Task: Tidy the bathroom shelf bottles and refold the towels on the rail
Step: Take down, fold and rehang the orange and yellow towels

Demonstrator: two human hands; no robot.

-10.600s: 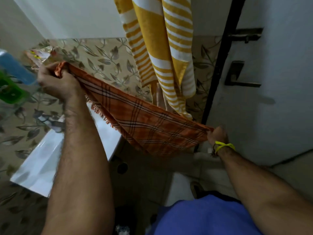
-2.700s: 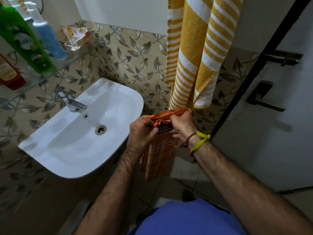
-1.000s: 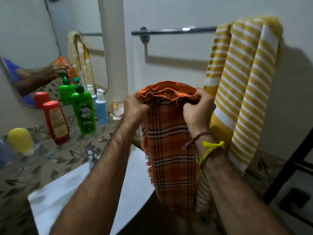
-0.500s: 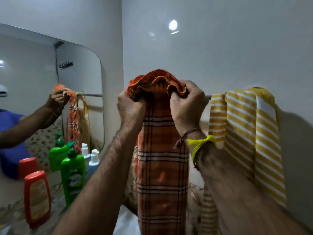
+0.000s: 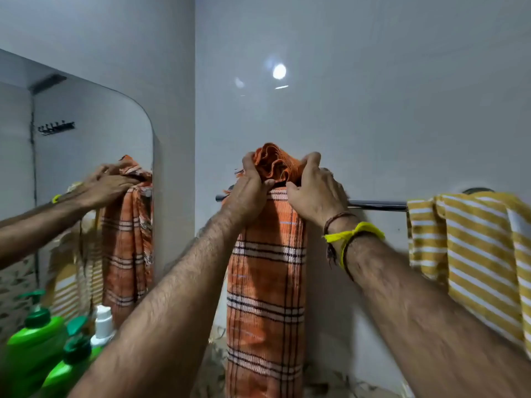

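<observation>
White glossy bathroom wall fills the upper frame, with a chrome towel rail (image 5: 376,204) running across centre-right. Half a second ago the folded orange plaid cotton towel (image 5: 265,282) was held up in front of the wall; now its bunched top edge is over the rail at frame centre and the long folded part hangs straight down in front. The left hand (image 5: 250,185) and right hand (image 5: 313,193) sit close together, both curled onto the crumpled top of the towel, gripping it at the bar. That likely means the refold is done and the hang is nearly finished; the bunch on top is not yet spread flat.

Edges: the rail's left end shows just left of the towel, so there is little room that way. A bare stretch of rail lies between the orange towel and the yellow-and-white striped towel (image 5: 471,254) hanging at right, giving open room for sliding rightward. At lower left stand green plastic pump bottles (image 5: 37,337) and a white-capped bottle (image 5: 103,323) before the rounded wall mirror (image 5: 86,133), well clear of the hands.
</observation>
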